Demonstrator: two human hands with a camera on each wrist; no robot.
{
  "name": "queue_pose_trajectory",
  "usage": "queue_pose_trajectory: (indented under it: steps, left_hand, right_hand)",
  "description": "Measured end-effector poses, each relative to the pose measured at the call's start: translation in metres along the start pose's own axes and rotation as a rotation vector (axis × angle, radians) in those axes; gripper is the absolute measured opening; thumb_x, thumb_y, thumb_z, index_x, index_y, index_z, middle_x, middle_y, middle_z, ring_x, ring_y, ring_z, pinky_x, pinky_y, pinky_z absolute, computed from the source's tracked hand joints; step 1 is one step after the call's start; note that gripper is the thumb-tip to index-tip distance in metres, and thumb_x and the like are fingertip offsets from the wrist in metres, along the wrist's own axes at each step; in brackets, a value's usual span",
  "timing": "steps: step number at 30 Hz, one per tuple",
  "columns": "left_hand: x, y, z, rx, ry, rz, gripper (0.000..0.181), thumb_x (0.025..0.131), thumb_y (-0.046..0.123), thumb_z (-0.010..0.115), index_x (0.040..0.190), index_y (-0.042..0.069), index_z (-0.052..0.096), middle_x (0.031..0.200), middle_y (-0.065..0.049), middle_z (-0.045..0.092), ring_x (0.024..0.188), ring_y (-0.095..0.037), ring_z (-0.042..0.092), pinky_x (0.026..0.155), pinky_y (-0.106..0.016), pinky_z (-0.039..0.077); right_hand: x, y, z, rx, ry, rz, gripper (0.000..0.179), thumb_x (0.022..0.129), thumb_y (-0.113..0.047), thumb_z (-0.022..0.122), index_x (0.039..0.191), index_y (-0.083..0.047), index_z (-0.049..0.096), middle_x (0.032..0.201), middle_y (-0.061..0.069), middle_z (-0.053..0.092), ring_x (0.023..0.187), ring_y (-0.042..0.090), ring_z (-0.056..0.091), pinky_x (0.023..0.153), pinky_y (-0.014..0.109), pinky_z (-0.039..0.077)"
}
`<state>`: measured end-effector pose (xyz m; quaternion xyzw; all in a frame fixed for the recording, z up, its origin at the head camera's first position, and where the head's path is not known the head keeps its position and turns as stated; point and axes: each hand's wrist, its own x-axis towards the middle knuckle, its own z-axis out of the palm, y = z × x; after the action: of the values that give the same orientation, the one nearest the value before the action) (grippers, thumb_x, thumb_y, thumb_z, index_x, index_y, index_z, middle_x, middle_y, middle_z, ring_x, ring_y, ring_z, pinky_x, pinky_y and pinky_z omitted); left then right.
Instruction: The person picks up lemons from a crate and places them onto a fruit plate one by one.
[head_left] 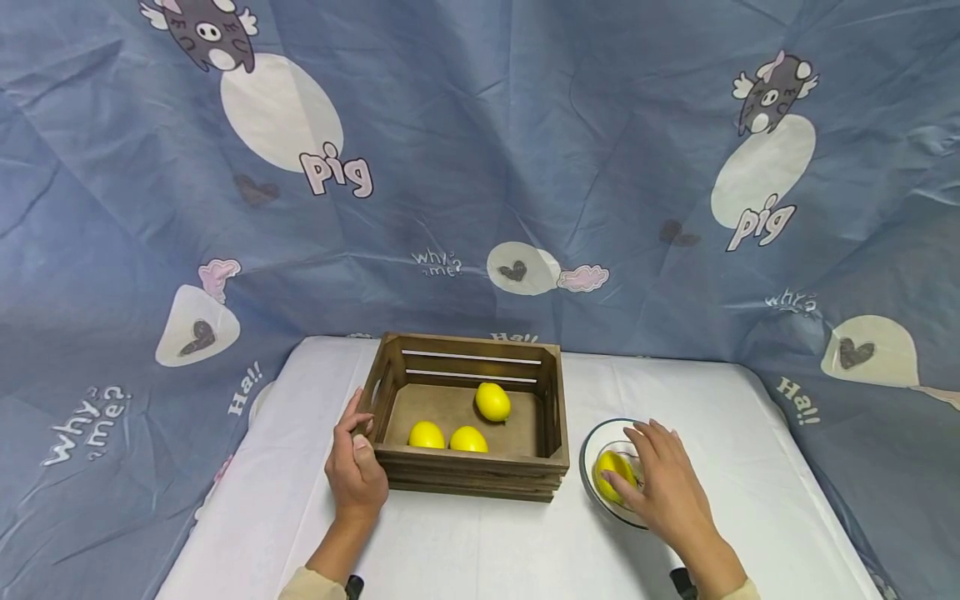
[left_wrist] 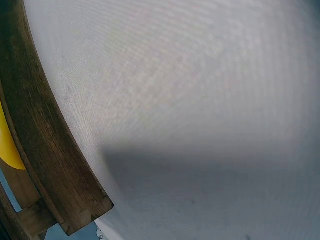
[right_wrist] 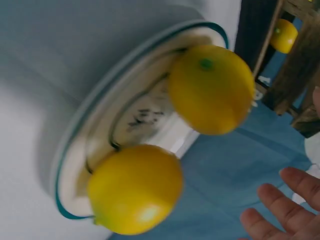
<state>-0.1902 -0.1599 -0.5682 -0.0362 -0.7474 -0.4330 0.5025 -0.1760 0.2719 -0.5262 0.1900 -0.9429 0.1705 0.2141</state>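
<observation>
My left hand [head_left: 356, 471] holds the left front corner of a slatted wooden crate [head_left: 472, 477], thumb at the front. Inside the crate are a lemon [head_left: 492, 402] toward the back and two more lemons [head_left: 427, 434] by the front wall. Over a white plate with a dark green rim [head_left: 589, 442], my right hand [head_left: 667, 483] hovers with fingers spread, near a lemon [head_left: 609, 477]. The right wrist view shows two lemons on that plate, an upper lemon [right_wrist: 212, 90] and a lower lemon [right_wrist: 135, 190], with the fingers [right_wrist: 285, 207] apart from both.
A white cloth [head_left: 480, 550] covers the table under the crate and plate. Behind the table and at its sides hangs a blue printed curtain [head_left: 450, 208]. The plate stands just right of the crate, with a narrow gap between them.
</observation>
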Motion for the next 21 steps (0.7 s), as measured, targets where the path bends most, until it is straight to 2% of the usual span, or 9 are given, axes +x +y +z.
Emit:
queue_pose_trajectory:
  steps: [13,16,21]
  left_hand:
    - [0.000,-0.002,-0.001,-0.007,0.003,0.005,0.034,0.096,0.006,0.034,0.111,-0.009,0.061,0.145,-0.016,0.062,0.122,-0.030,0.066,0.098,-0.015,0.048]
    - [0.000,-0.002,-0.001,-0.012,0.005,0.002,0.034,0.096,0.006,0.034,0.111,-0.009,0.061,0.145,-0.016,0.062,0.120,-0.033,0.066,0.098,-0.015,0.048]
    - [0.000,-0.003,0.000,-0.016,0.005,0.005,0.035,0.096,0.006,0.033,0.110,-0.009,0.061,0.146,-0.016,0.061,0.102,-0.035,0.069,0.098,-0.015,0.048]
  right_hand:
    - [0.029,-0.019,-0.032,0.022,-0.010,-0.069,0.069,0.082,-0.029,0.085,0.137,0.005,0.058,0.140,0.024,0.058,0.135,0.044,0.048,0.124,0.049,0.024]
    - [0.040,-0.026,-0.041,0.031,-0.015,-0.085,0.071,0.083,-0.030,0.084,0.140,0.003,0.057,0.143,0.023,0.056,0.137,0.043,0.047,0.123,0.048,0.027]
    - [0.060,-0.042,-0.054,0.037,-0.034,-0.119,0.072,0.085,-0.034,0.083,0.143,0.000,0.057,0.148,0.019,0.054,0.139,0.039,0.046,0.115,0.054,0.036]
